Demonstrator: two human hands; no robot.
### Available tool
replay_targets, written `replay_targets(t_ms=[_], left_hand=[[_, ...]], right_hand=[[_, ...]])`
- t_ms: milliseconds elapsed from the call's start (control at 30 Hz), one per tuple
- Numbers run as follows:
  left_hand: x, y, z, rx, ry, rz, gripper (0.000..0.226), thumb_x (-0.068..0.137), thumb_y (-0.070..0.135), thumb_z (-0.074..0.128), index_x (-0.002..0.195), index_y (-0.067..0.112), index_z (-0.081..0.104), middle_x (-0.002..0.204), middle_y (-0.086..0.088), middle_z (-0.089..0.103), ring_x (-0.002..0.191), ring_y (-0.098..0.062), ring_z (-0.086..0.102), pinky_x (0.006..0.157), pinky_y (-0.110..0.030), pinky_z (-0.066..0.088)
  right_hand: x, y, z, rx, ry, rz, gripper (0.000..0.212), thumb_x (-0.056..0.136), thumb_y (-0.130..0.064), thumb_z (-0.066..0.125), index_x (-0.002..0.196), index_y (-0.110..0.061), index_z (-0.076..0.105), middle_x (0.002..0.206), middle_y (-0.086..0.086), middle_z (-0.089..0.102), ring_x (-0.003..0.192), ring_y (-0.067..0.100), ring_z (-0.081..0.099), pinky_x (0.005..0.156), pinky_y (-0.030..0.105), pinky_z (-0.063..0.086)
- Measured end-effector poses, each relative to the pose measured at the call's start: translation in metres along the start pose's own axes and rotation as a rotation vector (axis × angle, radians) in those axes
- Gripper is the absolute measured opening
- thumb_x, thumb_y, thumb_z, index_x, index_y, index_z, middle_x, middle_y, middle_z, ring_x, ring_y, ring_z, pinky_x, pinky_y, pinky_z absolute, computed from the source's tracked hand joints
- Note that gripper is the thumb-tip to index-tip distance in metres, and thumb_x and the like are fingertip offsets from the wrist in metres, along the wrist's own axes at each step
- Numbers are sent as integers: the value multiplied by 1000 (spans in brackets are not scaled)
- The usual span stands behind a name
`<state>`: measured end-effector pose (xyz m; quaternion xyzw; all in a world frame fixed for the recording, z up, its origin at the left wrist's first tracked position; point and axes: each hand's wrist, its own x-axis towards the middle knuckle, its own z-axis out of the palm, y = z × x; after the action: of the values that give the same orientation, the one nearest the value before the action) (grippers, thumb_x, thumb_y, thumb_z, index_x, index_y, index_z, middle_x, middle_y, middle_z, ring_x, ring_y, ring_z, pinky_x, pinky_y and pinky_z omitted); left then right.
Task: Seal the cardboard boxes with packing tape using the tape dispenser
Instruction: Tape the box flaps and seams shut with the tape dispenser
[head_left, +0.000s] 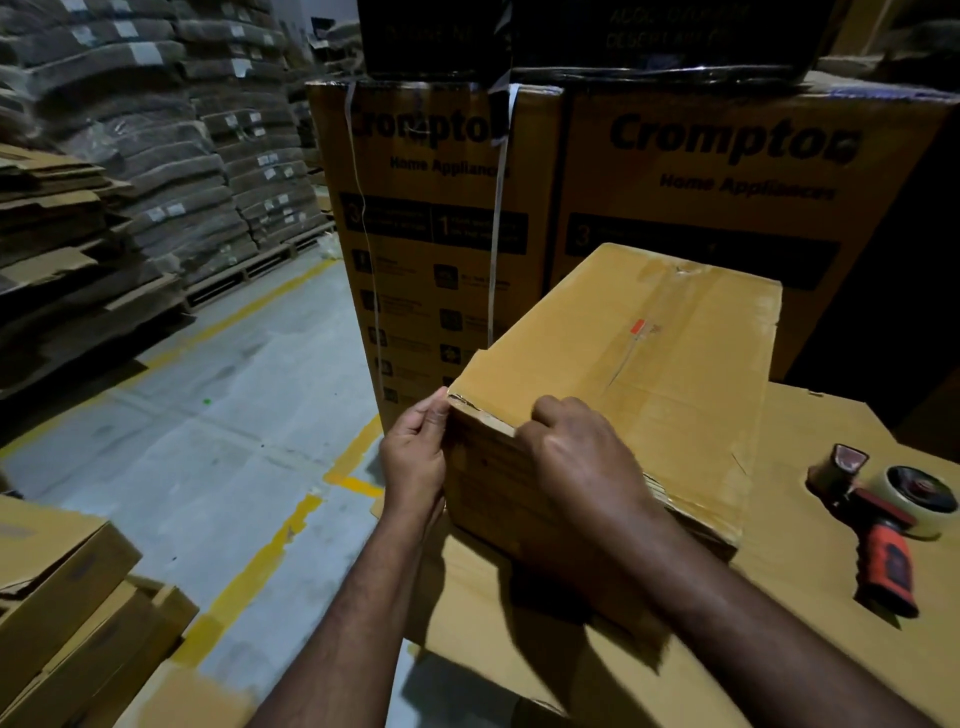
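You are holding the tan rectangular cardboard box (649, 374) on a flat brown cardboard sheet (810, 587), your left hand (415, 457) fingers pinching its near left corner, your right hand (582, 457) fingers curling over its near top edge, red-handled tape dispenser (883, 519) lying apart, right.

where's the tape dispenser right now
In the head view the tape dispenser lies on the cardboard surface at far right, right of the box.

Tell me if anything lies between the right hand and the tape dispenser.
Nothing but the box itself: the right hand grips its near top edge, and the tape dispenser lies on the cardboard sheet past its right side.
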<state>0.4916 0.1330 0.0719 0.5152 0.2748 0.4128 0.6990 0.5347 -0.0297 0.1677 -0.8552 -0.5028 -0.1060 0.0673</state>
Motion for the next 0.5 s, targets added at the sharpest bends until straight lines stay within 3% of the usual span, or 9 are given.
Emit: replay_targets(t_ms=[100, 200, 267, 333, 400, 500], left_hand=[[-3, 1, 0, -1, -22, 21, 32, 92, 21, 66, 121, 8, 70, 101, 8, 77, 96, 0, 71, 83, -20, 59], [4, 0, -12, 37, -91, 1, 34, 83, 32, 69, 114, 17, 74, 107, 1, 78, 108, -11, 71, 100, -38, 56], [8, 4, -20, 165, -173, 26, 31, 87, 39, 71, 113, 24, 75, 113, -1, 76, 114, -17, 69, 103, -49, 54], [6, 9, -21, 488, -121, 256, 37, 94, 47, 67, 123, 26, 71, 126, 1, 70, 123, -17, 61, 104, -55, 50], [-8, 21, -5, 808, -47, 610, 47, 96, 43, 56, 138, 22, 61, 144, -1, 57, 141, -21, 43, 115, -58, 34], [-34, 29, 35, 980, -346, 855, 49, 101, 49, 43, 143, 26, 58, 158, 4, 43, 154, -19, 21, 125, -54, 6]], right_hand=[[-30, 21, -9, -2, -44, 34, 22, 102, -23, 52, 121, -18, 61, 110, -1, 48, 100, 17, 43, 77, 30, 40], [-56, 37, -16, 8, -79, 69, 24, 101, -21, 53, 124, -23, 58, 114, -3, 47, 105, 15, 42, 85, 29, 44], [-64, 42, -18, 6, -85, 74, 26, 101, -19, 53, 126, -22, 58, 117, -2, 47, 107, 16, 42, 88, 30, 46], [-62, 43, -14, 14, -61, 70, 23, 100, -17, 53, 122, -20, 59, 116, -1, 49, 107, 17, 43, 86, 31, 46], [-57, 41, -9, 1, -13, 58, 18, 97, -16, 58, 114, -18, 62, 110, 1, 51, 101, 18, 45, 81, 32, 47], [-52, 44, 4, -13, 115, 61, 11, 83, -11, 73, 92, -13, 67, 90, 4, 56, 80, 21, 50, 62, 35, 47]])
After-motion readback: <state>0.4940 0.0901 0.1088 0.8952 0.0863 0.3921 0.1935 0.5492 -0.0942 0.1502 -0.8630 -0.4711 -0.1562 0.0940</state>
